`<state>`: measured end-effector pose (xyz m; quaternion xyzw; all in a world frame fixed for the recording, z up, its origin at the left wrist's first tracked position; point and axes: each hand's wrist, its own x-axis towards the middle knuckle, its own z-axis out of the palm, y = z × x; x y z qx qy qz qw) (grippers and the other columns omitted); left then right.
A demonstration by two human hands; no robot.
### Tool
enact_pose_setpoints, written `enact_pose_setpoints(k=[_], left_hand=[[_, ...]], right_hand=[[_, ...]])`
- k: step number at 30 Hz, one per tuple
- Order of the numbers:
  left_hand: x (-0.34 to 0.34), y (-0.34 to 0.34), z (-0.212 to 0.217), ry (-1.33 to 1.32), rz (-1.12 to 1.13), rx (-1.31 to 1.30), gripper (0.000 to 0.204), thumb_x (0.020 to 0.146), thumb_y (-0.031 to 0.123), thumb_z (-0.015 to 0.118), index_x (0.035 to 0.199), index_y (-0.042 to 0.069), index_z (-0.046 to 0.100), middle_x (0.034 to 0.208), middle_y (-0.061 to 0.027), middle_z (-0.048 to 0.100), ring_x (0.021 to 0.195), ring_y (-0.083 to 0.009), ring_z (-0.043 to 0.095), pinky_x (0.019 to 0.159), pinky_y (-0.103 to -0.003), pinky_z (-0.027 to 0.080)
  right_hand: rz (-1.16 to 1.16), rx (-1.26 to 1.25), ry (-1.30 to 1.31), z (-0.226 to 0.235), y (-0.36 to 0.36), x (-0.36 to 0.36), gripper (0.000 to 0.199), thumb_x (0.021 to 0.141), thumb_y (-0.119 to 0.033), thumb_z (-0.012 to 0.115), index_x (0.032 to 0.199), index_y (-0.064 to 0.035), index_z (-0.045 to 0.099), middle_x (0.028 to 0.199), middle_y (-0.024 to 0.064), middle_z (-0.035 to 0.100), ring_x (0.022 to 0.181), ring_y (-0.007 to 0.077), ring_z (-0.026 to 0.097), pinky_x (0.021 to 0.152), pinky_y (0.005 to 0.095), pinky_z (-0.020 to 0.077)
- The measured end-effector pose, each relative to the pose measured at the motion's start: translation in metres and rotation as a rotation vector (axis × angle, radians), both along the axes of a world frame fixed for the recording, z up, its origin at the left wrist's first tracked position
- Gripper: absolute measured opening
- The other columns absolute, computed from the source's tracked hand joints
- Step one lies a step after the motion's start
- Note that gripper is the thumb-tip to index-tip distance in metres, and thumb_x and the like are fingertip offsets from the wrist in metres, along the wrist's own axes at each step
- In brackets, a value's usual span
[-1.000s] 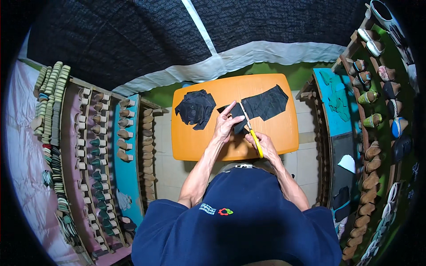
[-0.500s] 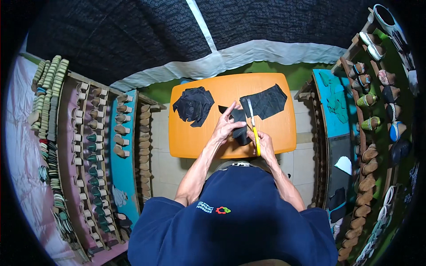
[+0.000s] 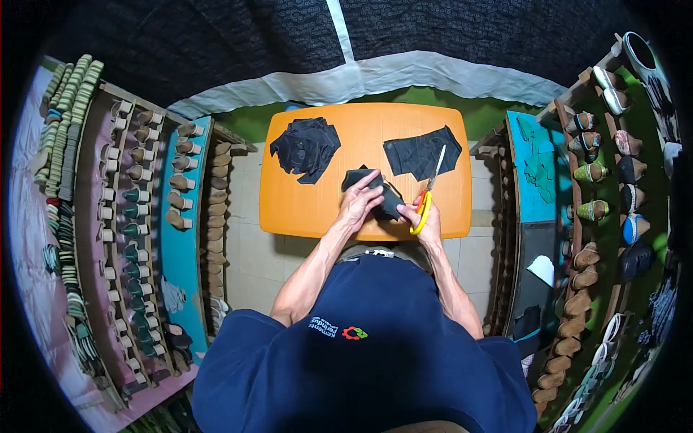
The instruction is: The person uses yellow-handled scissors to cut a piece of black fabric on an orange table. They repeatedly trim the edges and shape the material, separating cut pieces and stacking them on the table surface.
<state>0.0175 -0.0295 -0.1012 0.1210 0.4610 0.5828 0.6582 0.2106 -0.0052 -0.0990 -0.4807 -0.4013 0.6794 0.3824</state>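
Observation:
A small dark piece of cloth or thin leather [image 3: 388, 205] is held above the near edge of the orange table [image 3: 354, 119]. My left hand [image 3: 359, 202] lies over its left part, fingers closed on it. In my right hand [image 3: 427, 224] are scissors with yellow and orange handles [image 3: 423, 213]. Their blades point away from me, to the right of the piece and apart from it. My right thumb and fingertip meet the piece's right edge. Beyond, a larger black sheet [image 3: 424, 153] lies flat on the right, and a crumpled black heap [image 3: 306, 149] lies on the left.
Racks of wooden shoe lasts [image 3: 135, 231] and rolled striped straps [image 3: 76, 115] line the left side. On the right stand a shelf with teal cloth scraps [image 3: 538, 169] and rows of finished shoes [image 3: 592, 172]. A dark curtain [image 3: 216, 50] hangs behind the table.
The scissors have swung right, away from the piece. My left hand's fingers have come down flatter over the piece, which has turned. The whole view has shifted slightly.

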Motion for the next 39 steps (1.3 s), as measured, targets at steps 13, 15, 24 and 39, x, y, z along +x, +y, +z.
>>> enact_pose_setpoints(k=[13, 15, 24, 39], left_hand=[[0.012, -0.014, -0.022, 0.084, 0.114, 0.111, 0.06, 0.085, -0.003, 0.07, 0.142, 0.004, 0.051, 0.112, -0.0069, 0.067, 0.1, -0.0162, 0.068, 0.091, -0.03, 0.055], [0.01, -0.012, -0.021, 0.025, 0.06, 0.02, 0.058, 0.084, -0.004, 0.071, 0.139, 0.001, 0.052, 0.116, -0.0098, 0.068, 0.1, -0.0164, 0.068, 0.09, -0.029, 0.055], [-0.028, 0.017, 0.013, 0.143, -0.016, 0.192, 0.068, 0.078, -0.009, 0.072, 0.142, 0.0, 0.049, 0.131, -0.0107, 0.062, 0.101, -0.0153, 0.067, 0.095, -0.029, 0.052], [-0.049, 0.036, 0.045, 0.248, -0.121, 0.212, 0.076, 0.076, -0.009, 0.075, 0.145, 0.0, 0.045, 0.135, -0.009, 0.059, 0.099, -0.0138, 0.067, 0.091, -0.026, 0.055]], right_hand=[[0.049, -0.056, 0.03, -0.009, -0.001, -0.011, 0.036, 0.081, -0.006, 0.081, 0.097, -0.0051, 0.048, 0.082, 0.0069, 0.065, 0.069, 0.0138, 0.067, 0.062, 0.0257, 0.0595], [0.073, -0.054, 0.032, -0.008, -0.004, -0.013, 0.036, 0.082, -0.007, 0.081, 0.096, -0.0054, 0.048, 0.082, 0.0068, 0.065, 0.068, 0.0143, 0.067, 0.062, 0.0258, 0.0596], [0.318, -0.161, -0.111, 0.022, -0.014, -0.01, 0.041, 0.093, -0.044, 0.069, 0.084, -0.0068, 0.053, 0.061, 0.0009, 0.052, 0.05, 0.0113, 0.057, 0.046, 0.0249, 0.0472], [0.445, 0.036, -0.395, 0.04, -0.022, -0.012, 0.052, 0.088, -0.054, 0.07, 0.084, -0.0019, 0.061, 0.06, 0.0001, 0.046, 0.056, 0.0111, 0.044, 0.052, 0.032, 0.0365]])
